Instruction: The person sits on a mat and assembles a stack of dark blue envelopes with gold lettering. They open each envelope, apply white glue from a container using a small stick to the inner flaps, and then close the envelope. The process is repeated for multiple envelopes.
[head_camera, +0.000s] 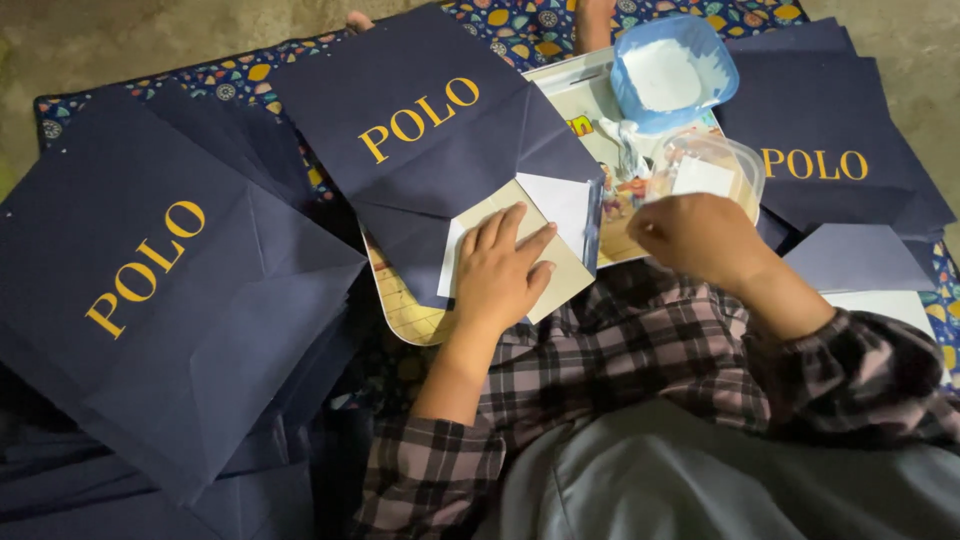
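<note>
Left hand (500, 270) flat, fingers spread, pressing navy blue folded paper bag (440, 150) at its white flap; right hand (700, 240) loosely curled, contents hidden, beside clear plastic tub (715, 170).

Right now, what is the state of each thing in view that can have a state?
Left hand: flat, pressing the paper bag's folded bottom.
Right hand: closed loosely near the clear container, holding nothing I can see.
Paper bag: lying flat, bottom flaps partly folded open.
Blue bowl: upright, open, holds white paste.
Clear container: upright, open.
Bag stack: flat, folded.
Board: lying under the bag.
</note>
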